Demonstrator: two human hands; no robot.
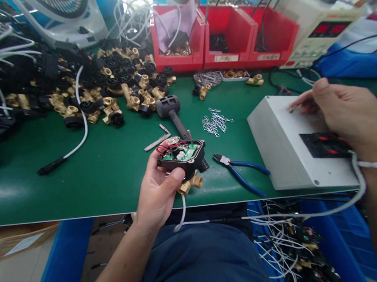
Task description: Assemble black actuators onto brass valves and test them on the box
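My left hand (159, 184) is closed around a black valve actuator housing (186, 164) with its lid off. Inside it a green circuit board (188, 152) and red wires show. A brass valve body (190, 184) sits under the housing, and a white cable hangs down and runs right, towards the grey box. My right hand (343, 107) is over that grey control box (277, 149), its fingertips closed at a small metal toggle switch (290, 109) on the top. Beneath my right wrist is a black and red terminal clip (325, 144), where the white cable ends.
Blue-handled cutters (242, 171), a rubber mallet (172, 111), a hex key (157, 142) and cotter pins (216, 122) lie on the green bench (117, 166). Brass valves (129, 86) are heaped behind, beside red bins (180, 61) and a power supply (325, 32). A blue crate (341, 250) stands below.
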